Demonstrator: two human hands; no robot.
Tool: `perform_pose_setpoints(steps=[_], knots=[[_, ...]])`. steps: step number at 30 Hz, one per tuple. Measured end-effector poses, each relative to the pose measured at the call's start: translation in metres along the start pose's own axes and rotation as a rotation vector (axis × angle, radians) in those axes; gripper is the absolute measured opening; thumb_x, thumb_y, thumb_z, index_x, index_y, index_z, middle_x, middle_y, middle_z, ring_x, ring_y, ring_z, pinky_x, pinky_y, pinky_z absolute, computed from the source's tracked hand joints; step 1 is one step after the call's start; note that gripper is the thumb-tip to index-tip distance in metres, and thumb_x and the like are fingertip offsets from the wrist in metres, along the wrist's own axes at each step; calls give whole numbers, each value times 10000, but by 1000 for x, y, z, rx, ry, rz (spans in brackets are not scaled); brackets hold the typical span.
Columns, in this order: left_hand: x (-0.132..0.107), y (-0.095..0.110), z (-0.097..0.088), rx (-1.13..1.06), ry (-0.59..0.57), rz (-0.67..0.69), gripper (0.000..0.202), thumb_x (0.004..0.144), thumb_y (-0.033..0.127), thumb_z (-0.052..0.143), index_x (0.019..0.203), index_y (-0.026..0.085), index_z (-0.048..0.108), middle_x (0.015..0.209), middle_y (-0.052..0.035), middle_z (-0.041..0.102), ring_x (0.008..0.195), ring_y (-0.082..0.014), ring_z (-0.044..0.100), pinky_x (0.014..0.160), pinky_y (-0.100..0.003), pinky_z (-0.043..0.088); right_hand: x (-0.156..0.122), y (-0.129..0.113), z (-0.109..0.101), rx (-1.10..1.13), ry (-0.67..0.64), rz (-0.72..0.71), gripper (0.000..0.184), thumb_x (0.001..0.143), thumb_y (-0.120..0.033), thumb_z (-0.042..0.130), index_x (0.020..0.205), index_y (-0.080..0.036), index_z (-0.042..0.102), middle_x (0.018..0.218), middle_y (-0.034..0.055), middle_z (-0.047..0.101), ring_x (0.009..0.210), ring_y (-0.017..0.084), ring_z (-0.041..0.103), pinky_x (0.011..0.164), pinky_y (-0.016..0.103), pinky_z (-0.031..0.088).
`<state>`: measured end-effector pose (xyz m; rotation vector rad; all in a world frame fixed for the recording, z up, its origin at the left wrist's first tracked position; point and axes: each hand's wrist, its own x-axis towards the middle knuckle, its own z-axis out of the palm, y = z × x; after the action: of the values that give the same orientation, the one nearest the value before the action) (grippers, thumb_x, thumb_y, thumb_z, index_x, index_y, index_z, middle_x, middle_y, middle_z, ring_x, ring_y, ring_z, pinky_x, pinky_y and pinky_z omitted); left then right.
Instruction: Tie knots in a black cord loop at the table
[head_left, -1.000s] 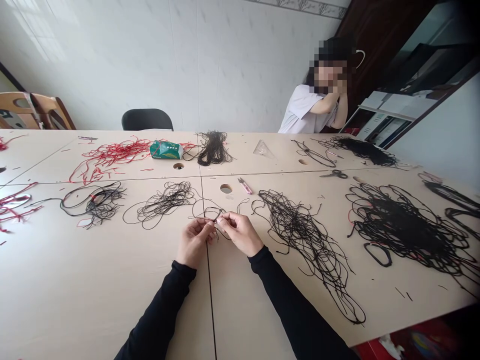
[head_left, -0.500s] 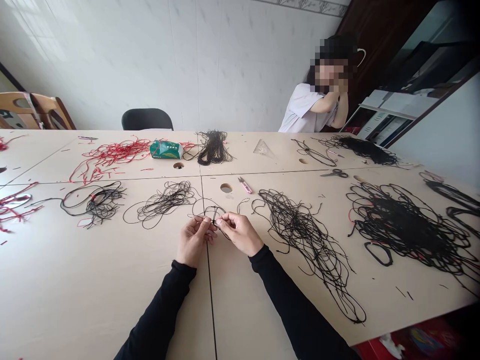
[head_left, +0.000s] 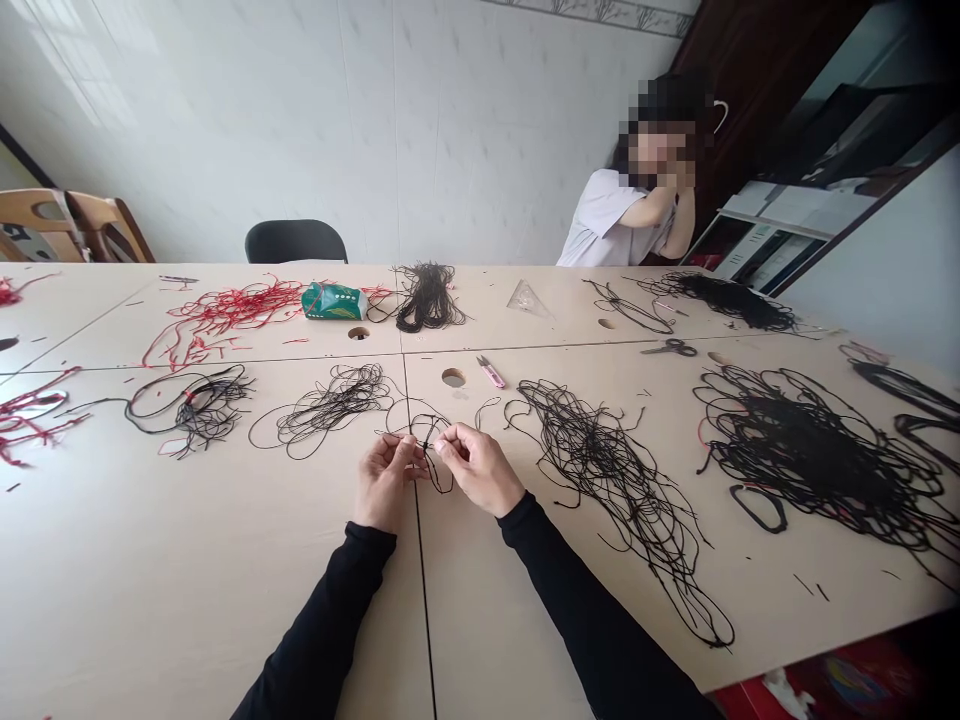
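Our left hand (head_left: pixel 386 482) and right hand (head_left: pixel 478 468) are both closed, pinching a black cord (head_left: pixel 429 445) between thumbs and fingertips, just below the pink box cutter (head_left: pixel 490 372). Loops of the cord hang loose under the pinch. Right of the cutter lie a big tangle of black cord (head_left: pixel 600 470) and a bigger one (head_left: pixel 795 450); left of it, a smaller black bundle (head_left: pixel 337 400) and red cord (head_left: pixel 232 310). Most of the cord lies heaped, and we can pick out no finished piece. Our fingers hide the pinched spot, so we cannot tell whether a knot sits there.
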<state>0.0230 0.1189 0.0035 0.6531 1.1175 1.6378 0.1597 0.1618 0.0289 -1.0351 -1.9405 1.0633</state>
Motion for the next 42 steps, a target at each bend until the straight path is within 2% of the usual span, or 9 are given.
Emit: perform_pose_setpoints(steps=[7, 12, 16, 23, 30, 34, 37, 42], knots=[[-1, 5, 3, 11, -64, -113, 353, 708, 396, 744, 865, 113, 602, 699, -22, 612, 599, -117, 579, 544, -260, 540, 0, 0, 1, -1, 11, -5, 217, 877, -356, 460, 788, -179, 548, 651, -5, 569, 562, 129, 491, 556, 242, 391], [0, 2, 0, 46, -38, -53, 344, 681, 413, 757, 724, 124, 575, 674, -22, 611, 583, -118, 579, 539, -259, 539, 0, 2, 1, -41, 2, -11, 211, 883, -344, 448, 797, -181, 549, 618, -16, 538, 544, 128, 471, 547, 240, 379], [1, 3, -2, 48, 13, -28, 352, 669, 424, 762, 712, 129, 574, 687, -19, 608, 604, -119, 578, 541, -259, 545, -1, 3, 2, -70, 7, -40, 201, 889, -333, 441, 805, -183, 546, 619, -17, 531, 553, 129, 475, 556, 240, 383], [0, 8, 1, -17, -109, -170, 398, 727, 462, 698, 886, 101, 638, 756, -72, 645, 645, -154, 610, 578, -311, 562, -2, -1, 2, -17, 0, 1, 201, 886, -349, 471, 806, -183, 551, 697, 9, 615, 605, 136, 541, 585, 242, 427], [-4, 9, 5, 59, -70, -123, 336, 643, 375, 782, 772, 104, 630, 695, -42, 638, 578, -135, 600, 546, -276, 537, -3, -1, 2, 6, -26, 22, 202, 892, -349, 480, 808, -182, 555, 661, -2, 615, 564, 127, 537, 549, 233, 425], [-4, 9, 5, 45, -60, -106, 324, 647, 374, 774, 771, 112, 629, 671, -25, 630, 555, -128, 592, 545, -281, 535, -2, -2, 3, 34, 5, -4, 242, 900, -374, 484, 837, -165, 589, 730, 19, 636, 613, 128, 542, 578, 236, 437], [-5, 8, 6, 83, -112, -94, 325, 644, 378, 776, 765, 116, 627, 649, -25, 628, 528, -131, 582, 511, -283, 524, -2, -4, 2, 81, 19, -14, 273, 902, -406, 490, 883, -160, 607, 796, 35, 653, 651, 134, 557, 593, 241, 446], [-6, 6, 8, 124, -217, -76, 306, 675, 392, 752, 737, 125, 617, 606, -29, 625, 509, -133, 576, 496, -278, 513, -2, -6, 1, 0, 138, -59, 294, 888, -409, 516, 733, -170, 585, 724, 35, 630, 614, 139, 528, 617, 264, 446]])
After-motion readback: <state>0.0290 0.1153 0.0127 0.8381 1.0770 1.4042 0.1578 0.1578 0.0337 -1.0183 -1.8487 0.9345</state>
